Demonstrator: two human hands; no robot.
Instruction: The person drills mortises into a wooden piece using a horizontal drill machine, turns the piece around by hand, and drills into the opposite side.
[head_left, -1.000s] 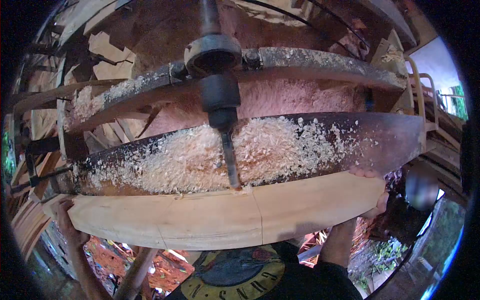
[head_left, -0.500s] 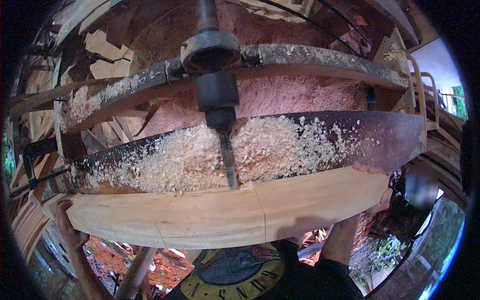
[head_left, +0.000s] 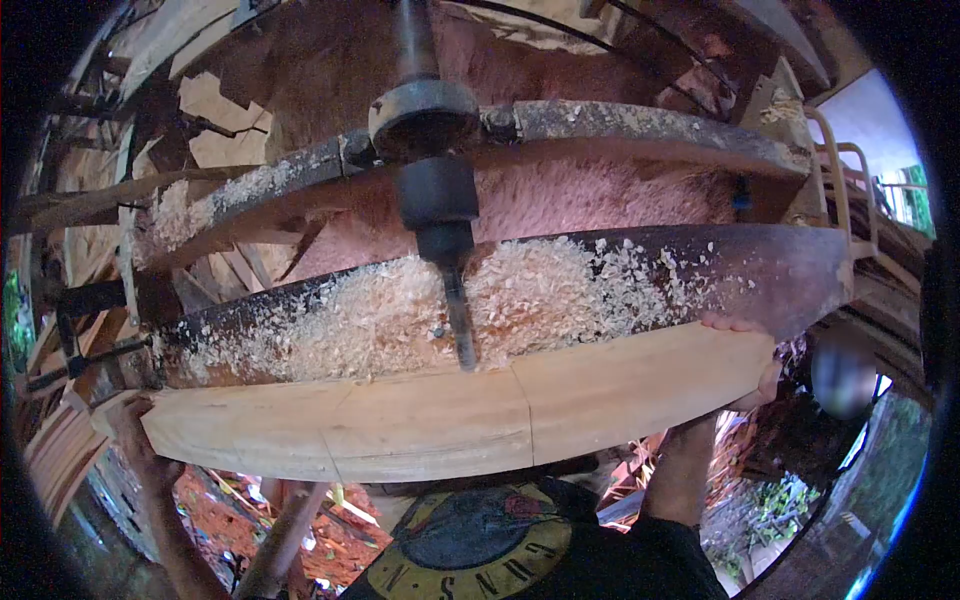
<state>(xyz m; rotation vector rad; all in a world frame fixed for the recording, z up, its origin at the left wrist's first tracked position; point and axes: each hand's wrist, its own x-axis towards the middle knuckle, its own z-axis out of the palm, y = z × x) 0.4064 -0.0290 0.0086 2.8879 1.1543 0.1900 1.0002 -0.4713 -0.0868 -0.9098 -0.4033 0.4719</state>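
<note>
A long, curved pale board (head_left: 440, 425) with pencil lines across it lies at the near edge of a dark work surface. My left hand (head_left: 135, 432) grips its left end. At its right end, my right hand (head_left: 755, 375) is wrapped round the edge, fingertips on top and the thumb side below. The slim bit (head_left: 458, 318) of a vertical spindle (head_left: 437, 190) comes down at the middle of the board's far edge, where it looks in contact with the wood. Wood chips (head_left: 390, 318) are heaped around the bit.
Behind the chips runs a curved wooden rail (head_left: 650, 125) dusted with chips. A dark clamp (head_left: 85, 330) stands at the left edge of the work surface (head_left: 790, 270). Stacked boards lie at the far left, and a tan metal frame (head_left: 835, 180) is at the right.
The board has shifted slightly away from my body, its near edge now higher in view. Both hands have kept hold of its ends and moved with it.
</note>
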